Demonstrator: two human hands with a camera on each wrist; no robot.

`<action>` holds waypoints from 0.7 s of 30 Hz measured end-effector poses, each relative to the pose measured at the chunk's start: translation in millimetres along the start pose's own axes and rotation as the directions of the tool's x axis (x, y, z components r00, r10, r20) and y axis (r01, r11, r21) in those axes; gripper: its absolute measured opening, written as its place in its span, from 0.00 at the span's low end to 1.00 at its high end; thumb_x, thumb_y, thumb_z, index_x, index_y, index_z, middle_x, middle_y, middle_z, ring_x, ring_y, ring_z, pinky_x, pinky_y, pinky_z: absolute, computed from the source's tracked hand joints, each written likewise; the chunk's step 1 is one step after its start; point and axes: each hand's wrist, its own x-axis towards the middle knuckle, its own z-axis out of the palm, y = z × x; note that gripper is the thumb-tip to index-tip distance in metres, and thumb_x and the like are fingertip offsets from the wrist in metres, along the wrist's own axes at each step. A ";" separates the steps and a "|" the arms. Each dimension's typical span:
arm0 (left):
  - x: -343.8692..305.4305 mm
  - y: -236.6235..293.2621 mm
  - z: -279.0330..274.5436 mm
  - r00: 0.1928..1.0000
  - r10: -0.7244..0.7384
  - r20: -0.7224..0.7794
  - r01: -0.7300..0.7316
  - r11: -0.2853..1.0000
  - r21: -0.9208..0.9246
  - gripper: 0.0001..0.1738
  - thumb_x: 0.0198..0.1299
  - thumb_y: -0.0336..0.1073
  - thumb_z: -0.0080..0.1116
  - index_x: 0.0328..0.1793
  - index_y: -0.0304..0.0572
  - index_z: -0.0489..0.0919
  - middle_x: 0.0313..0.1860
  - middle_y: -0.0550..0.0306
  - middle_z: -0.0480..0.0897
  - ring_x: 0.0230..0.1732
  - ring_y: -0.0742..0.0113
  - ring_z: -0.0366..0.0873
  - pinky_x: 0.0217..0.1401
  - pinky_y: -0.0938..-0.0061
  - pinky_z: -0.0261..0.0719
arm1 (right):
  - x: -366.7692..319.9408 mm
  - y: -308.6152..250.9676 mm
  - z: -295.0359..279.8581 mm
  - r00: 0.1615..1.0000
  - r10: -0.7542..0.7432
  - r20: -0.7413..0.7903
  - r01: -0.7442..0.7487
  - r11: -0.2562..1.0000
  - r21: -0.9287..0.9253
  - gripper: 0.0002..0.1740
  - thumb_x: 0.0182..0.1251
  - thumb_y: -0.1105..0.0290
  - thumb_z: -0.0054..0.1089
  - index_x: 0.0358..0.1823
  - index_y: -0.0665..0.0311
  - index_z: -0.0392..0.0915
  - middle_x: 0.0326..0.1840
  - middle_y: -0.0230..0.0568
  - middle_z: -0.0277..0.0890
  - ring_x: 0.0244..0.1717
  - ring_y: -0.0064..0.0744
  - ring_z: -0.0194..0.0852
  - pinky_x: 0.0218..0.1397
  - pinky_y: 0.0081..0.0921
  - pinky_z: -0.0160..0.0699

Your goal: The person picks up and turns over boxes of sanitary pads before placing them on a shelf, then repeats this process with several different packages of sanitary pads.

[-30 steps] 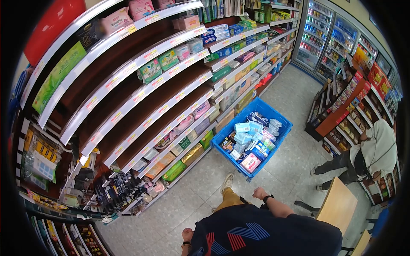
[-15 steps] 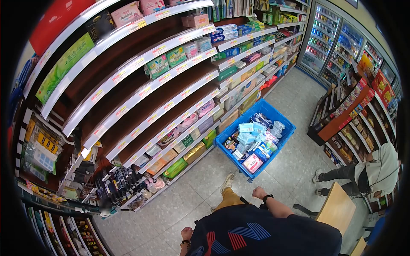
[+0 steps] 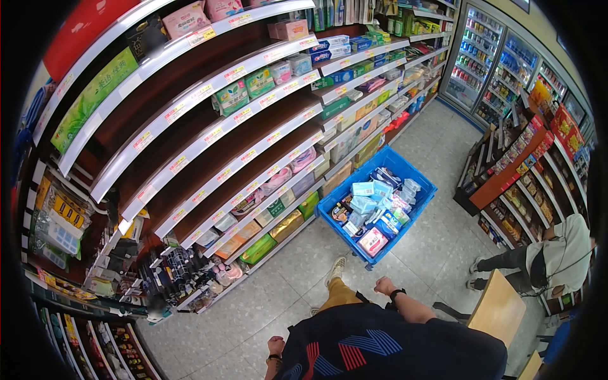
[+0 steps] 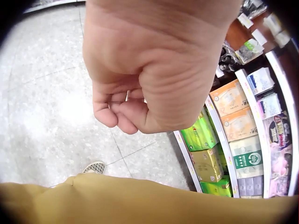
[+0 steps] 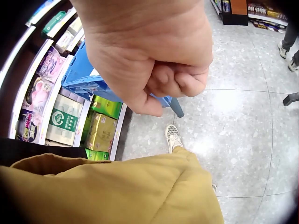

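Observation:
Low at the left, my left hand (image 3: 276, 346) hangs beside the body, its fingers loosely curled around nothing; the left wrist view shows this hand (image 4: 140, 74) above the floor, near the lower shelves. My right hand (image 3: 384, 286) hangs in front of the body with curled fingers, also holding nothing. Just beyond it a blue crate (image 3: 344, 235) stands on the floor, filled with packs, among them light blue packs (image 3: 363, 204) and a pink-and-white pack (image 3: 372, 241). In the right wrist view the hand (image 5: 154, 60) partly covers the crate (image 5: 84, 77) without visibly gripping it.
Long shelves (image 3: 247, 155) run along the left, some holding packs. A snack shelf (image 3: 506, 168) and a person in a light top (image 3: 565, 250) are at the right, near a wooden table (image 3: 500, 307). Drink fridges (image 3: 472, 57) stand behind. Grey floor (image 3: 272, 304) surrounds the crate.
The head view has shifted slightly, so the shelves and crate sit a little further right in it. Both hands keep about the same pose, and the crate's contents look unchanged.

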 end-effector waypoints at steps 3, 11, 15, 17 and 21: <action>4.4 0.5 2.3 1.000 0.027 0.012 -0.027 0.999 0.024 0.03 0.53 0.27 0.65 0.34 0.37 0.83 0.25 0.59 0.83 0.25 0.72 0.79 0.26 0.75 0.77 | -6.9 -8.6 -6.5 0.999 0.044 -0.025 -0.042 0.997 0.061 0.12 0.38 0.64 0.72 0.15 0.61 0.78 0.16 0.41 0.76 0.21 0.37 0.75 0.29 0.34 0.76; -15.3 22.8 3.5 1.000 0.013 -0.028 -0.011 0.997 0.073 0.05 0.48 0.22 0.60 0.33 0.38 0.81 0.22 0.56 0.82 0.21 0.67 0.79 0.22 0.73 0.76 | -4.8 -7.0 -5.6 0.998 0.049 -0.039 -0.045 0.993 0.111 0.14 0.41 0.61 0.75 0.19 0.60 0.79 0.20 0.37 0.79 0.25 0.32 0.78 0.34 0.33 0.79; -12.5 4.3 -1.7 0.999 -0.022 0.043 0.024 0.999 -0.034 0.01 0.50 0.26 0.60 0.30 0.40 0.80 0.22 0.59 0.80 0.20 0.70 0.76 0.20 0.75 0.74 | -18.4 -13.6 -13.4 0.993 0.037 -0.109 -0.018 0.985 0.171 0.12 0.46 0.63 0.70 0.21 0.62 0.78 0.20 0.39 0.77 0.25 0.32 0.75 0.34 0.34 0.77; -30.1 17.9 1.2 0.996 -0.080 0.049 0.080 0.997 0.001 0.02 0.50 0.27 0.61 0.30 0.43 0.81 0.20 0.61 0.78 0.19 0.72 0.75 0.19 0.77 0.72 | -32.2 -17.6 -22.6 0.987 0.017 -0.157 0.016 0.978 0.208 0.13 0.47 0.61 0.68 0.24 0.64 0.80 0.22 0.44 0.80 0.28 0.39 0.79 0.36 0.35 0.78; -42.7 20.9 -3.2 0.989 -0.100 0.105 0.098 0.995 0.027 0.01 0.50 0.28 0.60 0.29 0.44 0.80 0.19 0.63 0.76 0.17 0.73 0.72 0.18 0.77 0.68 | -64.6 -4.7 -31.9 0.985 0.076 -0.153 -0.024 0.948 0.316 0.12 0.49 0.62 0.66 0.26 0.64 0.80 0.23 0.41 0.80 0.29 0.35 0.79 0.37 0.33 0.77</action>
